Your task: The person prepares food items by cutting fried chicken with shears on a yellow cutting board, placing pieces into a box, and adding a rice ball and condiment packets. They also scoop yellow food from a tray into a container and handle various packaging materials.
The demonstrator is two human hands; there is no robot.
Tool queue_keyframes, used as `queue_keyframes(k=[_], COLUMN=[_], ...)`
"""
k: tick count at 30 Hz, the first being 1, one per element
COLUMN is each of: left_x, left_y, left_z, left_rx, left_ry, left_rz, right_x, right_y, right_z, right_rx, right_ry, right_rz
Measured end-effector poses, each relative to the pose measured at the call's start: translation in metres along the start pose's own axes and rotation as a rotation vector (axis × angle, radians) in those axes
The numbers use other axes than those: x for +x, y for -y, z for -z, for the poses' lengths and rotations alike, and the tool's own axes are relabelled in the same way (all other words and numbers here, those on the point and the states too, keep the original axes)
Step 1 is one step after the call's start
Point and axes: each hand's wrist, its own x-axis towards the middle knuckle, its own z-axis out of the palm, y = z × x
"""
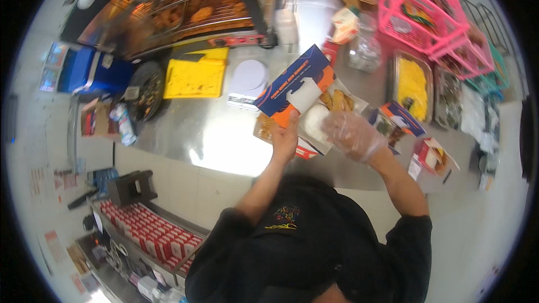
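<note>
My bare left hand [286, 136] grips the lower edge of a blue-and-orange printed cardboard piece [294, 82], which has a white cut-out tab and stands tilted. Behind and below that card lies an open paper food box [358, 105]. Inside it are a white mound that looks like rice [315, 121] and pieces of fried food [339, 100]. Crumbly brown food [264, 126] shows at its left side. My right hand [353, 134], in a clear plastic glove, is at the white mound's right side; blur hides its fingertips and whether they hold anything.
A glass warmer of fried food [202, 12] stands at the back left, near a yellow cutting board [196, 73] and a kitchen scale [248, 80]. Rightward are a steel pan of yellow food [412, 88], a pink basket [421, 12], another filled box [396, 126] and a small red-and-white box [433, 155].
</note>
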Motion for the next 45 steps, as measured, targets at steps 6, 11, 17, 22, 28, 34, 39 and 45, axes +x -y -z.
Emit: queue_keyframes(k=[6, 11, 17, 22, 28, 34, 39, 45], left_x=[0.005, 0.027, 0.080, 0.140, 0.108, 0.072, 0.079, 0.090], left_y=[0.000, 0.007, 0.058, 0.077, 0.061, 0.138, 0.146, 0.113], left_z=[0.140, 0.285, 0.377, 0.441, 0.481, 0.396, 0.398, 0.380], left_rx=[0.177, 0.306, 0.376, 0.600, 0.151, 0.535, 0.767, 0.888], left_ry=[-0.043, 0.097, 0.235, 0.125, -0.013, 0.091, 0.077, 0.287], left_rz=[0.098, 0.206, 0.368, 0.060, 0.072, -0.078, -0.326, -0.179], right_x=[0.054, 0.105, 0.159, 0.193, 0.180, 0.206, 0.201, 0.168], right_y=[0.071, 0.128, 0.159, 0.178, 0.177, 0.182, 0.183, 0.098], right_z=[-0.040, -0.146, -0.295, -0.336, -0.339, -0.323, -0.296, -0.203], right_rx=[0.141, 0.180, 0.118, -0.138, 0.223, 0.182, 0.150, -0.363], right_ry=[-0.436, -0.101, 0.024, -0.107, -0.383, -0.347, -0.532, -0.369], right_rz=[0.111, 0.175, 0.019, -0.232, -0.527, -0.501, -0.739, -1.022])
